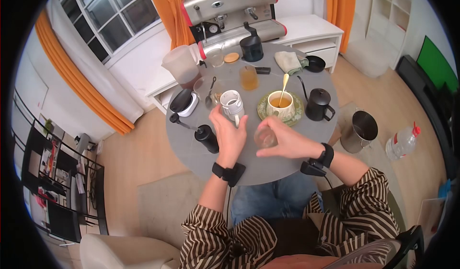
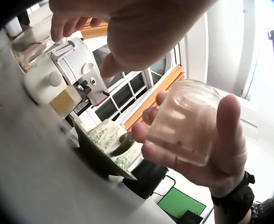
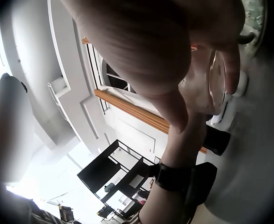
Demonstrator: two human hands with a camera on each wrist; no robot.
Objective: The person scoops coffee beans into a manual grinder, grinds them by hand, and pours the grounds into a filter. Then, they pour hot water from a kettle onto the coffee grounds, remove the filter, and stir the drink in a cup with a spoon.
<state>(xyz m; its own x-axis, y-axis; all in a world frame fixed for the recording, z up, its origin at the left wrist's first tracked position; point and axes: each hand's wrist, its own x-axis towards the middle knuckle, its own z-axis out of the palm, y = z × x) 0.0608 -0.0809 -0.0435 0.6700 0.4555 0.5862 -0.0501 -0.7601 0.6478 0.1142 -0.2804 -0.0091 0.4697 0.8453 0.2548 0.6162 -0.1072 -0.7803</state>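
Observation:
My right hand (image 1: 287, 138) holds a clear glass (image 2: 186, 121) tilted above the near part of the table, its thumb on one side and fingers on the other. A little residue clings inside the glass. The left hand (image 1: 231, 136) is raised just in front of a white mug (image 1: 233, 101), fingers loosely bent and thumb apart, with nothing in its grasp. The mug's handle points toward that hand. Beyond the right hand, a patterned cup (image 1: 282, 113) of amber liquid with a gold spoon (image 1: 284, 84) sits on a green saucer (image 1: 262, 105).
On the round grey table (image 1: 191, 147) stand a black grinder (image 1: 207, 138), a scale (image 1: 186, 102), a plastic pitcher (image 1: 179, 65), an amber-filled glass (image 1: 248, 78) and a black kettle (image 1: 318, 104). An espresso machine (image 1: 230, 15) is behind. A metal bin (image 1: 358, 131) stands right.

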